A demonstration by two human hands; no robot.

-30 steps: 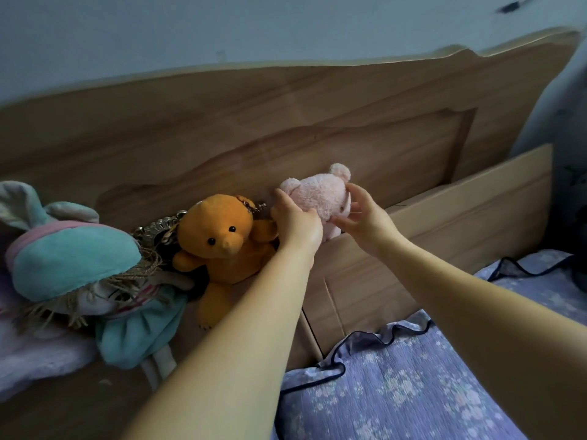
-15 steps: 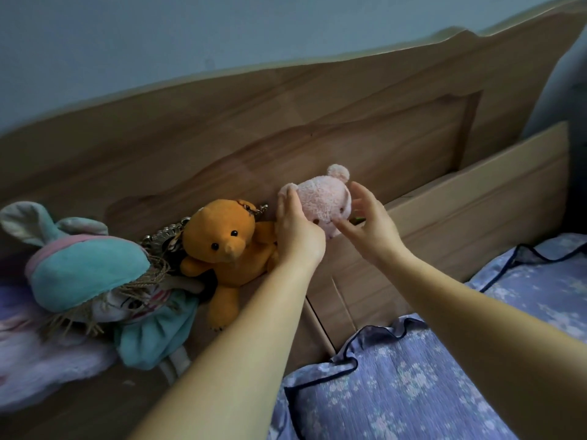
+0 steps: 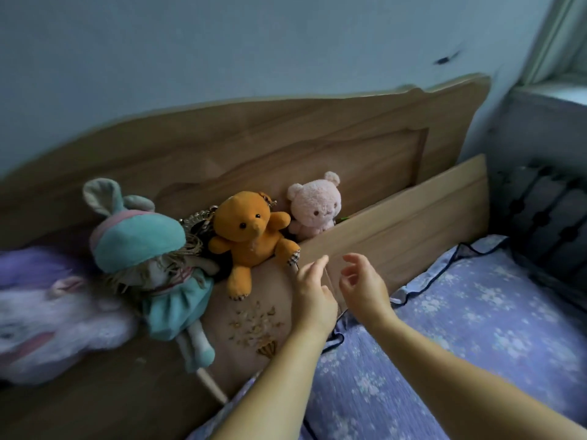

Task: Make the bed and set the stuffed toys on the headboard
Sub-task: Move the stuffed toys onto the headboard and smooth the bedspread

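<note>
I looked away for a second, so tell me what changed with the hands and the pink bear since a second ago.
Both hands let go of the pink bear and drew back toward the bed. The left hand and right hand now hang open and empty, and the bear sits alone against the headboard. The orange bear and the teal-hatted doll kept their places.

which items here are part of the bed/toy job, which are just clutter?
Job:
pink bear, orange bear, teal-hat doll and purple plush, along the headboard
floral bedcover
left hand and right hand, both empty

Lying about:
metal chain behind the orange bear
dark cushion at right
</note>
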